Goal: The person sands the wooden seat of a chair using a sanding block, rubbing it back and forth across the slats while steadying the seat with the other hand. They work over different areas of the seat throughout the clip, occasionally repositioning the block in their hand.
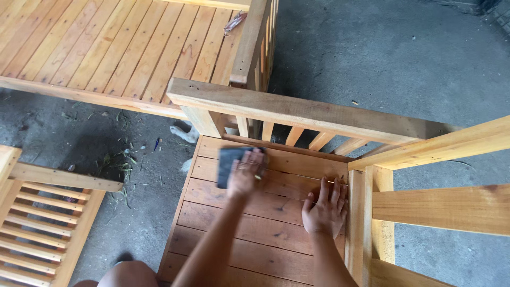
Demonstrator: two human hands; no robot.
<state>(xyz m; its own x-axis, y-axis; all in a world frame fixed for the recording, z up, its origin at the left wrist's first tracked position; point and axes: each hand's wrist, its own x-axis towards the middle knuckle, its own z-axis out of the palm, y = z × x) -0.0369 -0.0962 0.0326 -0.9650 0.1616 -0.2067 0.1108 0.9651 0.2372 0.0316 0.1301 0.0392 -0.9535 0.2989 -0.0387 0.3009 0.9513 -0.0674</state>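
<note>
My left hand (245,174) presses a dark grey sheet of sandpaper (228,162) against the slatted seat of a wooden chair (255,228), near the seat's back left part. My right hand (325,210) lies flat, palm down and fingers spread, on the seat slats close to the chair's right side frame (357,223). It holds nothing. The chair's top rail (297,111) crosses just beyond both hands, with short upright spindles under it.
A wide slatted wooden bench (106,48) stands at the upper left, with a small object (235,22) lying on it. Another slatted wooden piece (42,228) is at the lower left. Grey concrete floor (382,53) with scattered grass bits lies around. My knee (127,275) shows at the bottom.
</note>
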